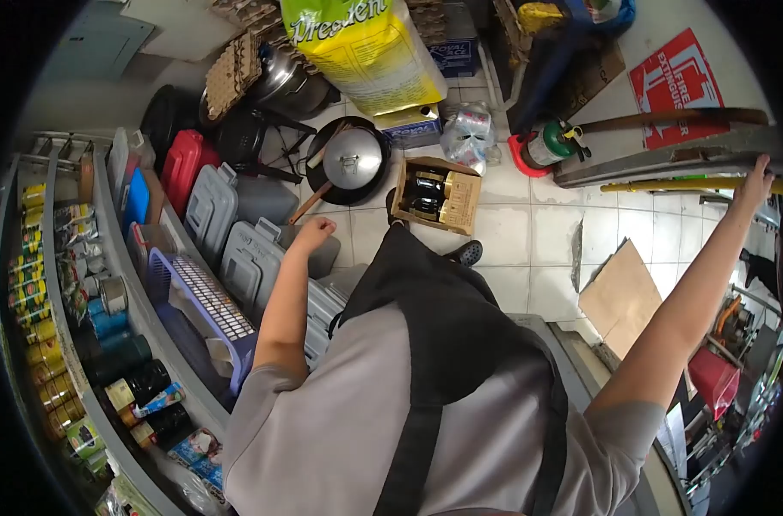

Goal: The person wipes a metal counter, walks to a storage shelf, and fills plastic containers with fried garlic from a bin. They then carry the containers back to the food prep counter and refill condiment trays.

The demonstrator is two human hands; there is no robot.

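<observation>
My left hand (313, 234) hangs over the floor with its fingers curled in, and nothing shows in them. Close by it is the end of a wooden handle (311, 203), which runs up to a black wok (373, 179) with a silver lid (353, 158) lying inside. Far to the right, my arm is stretched out and my right hand (757, 181) is closed at the edge of a grey door frame (667, 162), beside a yellow pole (693, 185). An opened cardboard box (456, 202) with dark bottles (427, 193) stands on the floor by my feet.
Shelves of cans and jars (30, 284) line the left, with grey lidded bins (212, 206) and a purple basket (206, 297). A yellow-green sack (374, 60) and a plastic-wrapped bundle (471, 138) stand ahead. A green cylinder (545, 144) and flat cardboard (619, 297) are at right.
</observation>
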